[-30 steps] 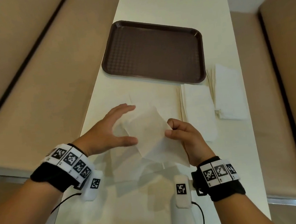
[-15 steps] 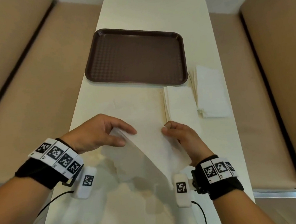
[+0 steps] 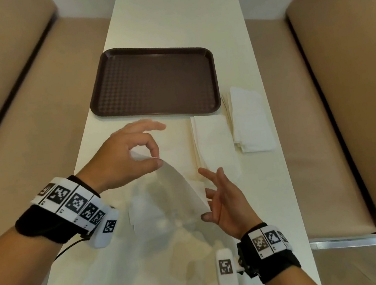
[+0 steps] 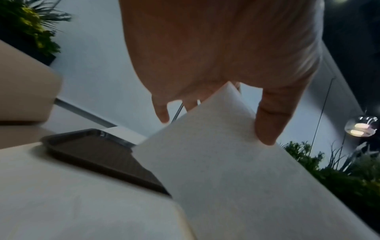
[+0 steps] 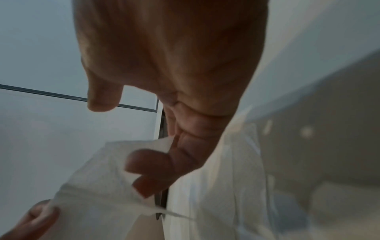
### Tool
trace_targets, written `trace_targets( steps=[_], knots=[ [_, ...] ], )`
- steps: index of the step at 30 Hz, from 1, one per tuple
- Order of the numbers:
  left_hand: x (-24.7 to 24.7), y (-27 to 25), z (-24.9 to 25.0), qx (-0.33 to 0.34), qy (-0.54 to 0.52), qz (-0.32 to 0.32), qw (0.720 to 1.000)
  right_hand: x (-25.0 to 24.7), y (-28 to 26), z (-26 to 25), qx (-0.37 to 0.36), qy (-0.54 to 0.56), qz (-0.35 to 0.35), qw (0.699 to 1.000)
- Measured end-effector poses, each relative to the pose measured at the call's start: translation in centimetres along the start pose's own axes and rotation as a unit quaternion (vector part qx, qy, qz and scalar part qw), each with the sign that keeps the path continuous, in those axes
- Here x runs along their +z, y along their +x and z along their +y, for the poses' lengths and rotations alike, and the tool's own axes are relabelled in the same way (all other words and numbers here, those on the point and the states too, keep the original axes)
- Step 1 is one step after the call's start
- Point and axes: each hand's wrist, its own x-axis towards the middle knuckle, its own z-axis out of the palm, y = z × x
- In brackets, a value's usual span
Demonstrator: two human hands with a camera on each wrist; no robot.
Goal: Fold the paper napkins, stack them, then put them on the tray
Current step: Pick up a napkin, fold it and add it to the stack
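Right hand's pinch on the napkin [image 3: 178, 186] has opened since half a second ago.
Left hand [image 3: 122, 158] pinches its upper corner between thumb and forefinger, sheet hanging over the surface [image 3: 166, 18] nearer than the tray [image 3: 158, 117]; right hand [image 3: 225, 199], fingers [image 3: 210, 175] spread, touches the lower edge. Folding looks barely begun.

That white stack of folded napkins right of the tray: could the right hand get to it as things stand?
Probably yes. The stack of folded napkins lies uncovered on the table, ahead of the right hand. But that hand's fingers touch the raised napkin, which the left hand pinches.
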Motion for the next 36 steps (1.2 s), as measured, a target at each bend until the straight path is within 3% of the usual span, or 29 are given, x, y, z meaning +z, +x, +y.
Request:
trace_targets(
  steps=[3,5,12,16,20,22,25,27,30,34,36],
  knots=[
    [0.3,0.8,1.7,-0.033,-0.109,-0.022,0.993,-1.6,-0.7,0.0,-0.045,-0.002,-0.039,0.998],
    [0.8,1.2,2.1,-0.050,-0.152,-0.003,0.987,-2.4,-1.1,-0.1,-0.085,-0.033,-0.065,0.994],
    [2.2,1.7,2.0,-0.112,-0.239,0.033,0.964,-3.1,-1.4,-1.2,-0.176,-0.186,-0.032,0.966],
    [2.8,1.8,1.6,-0.164,-0.265,0.058,0.949,-3.9,-1.6,-1.0,-0.141,-0.159,-0.080,0.974],
    [3.5,1.7,1.2,-0.209,-0.293,0.051,0.932,-3.1,-1.5,-0.4,-0.137,-0.184,-0.020,0.973],
    [3.8,1.4,0.9,-0.216,-0.281,0.012,0.935,-2.7,-1.3,-0.3,-0.155,-0.142,0.036,0.977],
    [4.2,1.0,0.3,-0.226,-0.255,-0.132,0.931,-2.7,-1.0,-0.5,-0.168,-0.047,0.080,0.981],
    [4.4,0.9,0.0,-0.205,-0.207,-0.197,0.936,-3.0,-1.0,-1.0,-0.167,-0.045,0.086,0.981],
    [5.1,2.3,1.0,-0.154,-0.229,-0.207,0.939,-3.6,-0.9,-1.8,-0.166,-0.084,0.088,0.979],
    [7.2,5.1,2.6,-0.084,-0.205,-0.306,0.926,-3.6,-0.5,-2.9,-0.139,-0.179,0.101,0.969],
    [8.4,6.4,2.7,-0.077,-0.206,-0.292,0.931,-3.6,-0.3,-3.7,-0.133,-0.188,0.109,0.967]
  ],
)
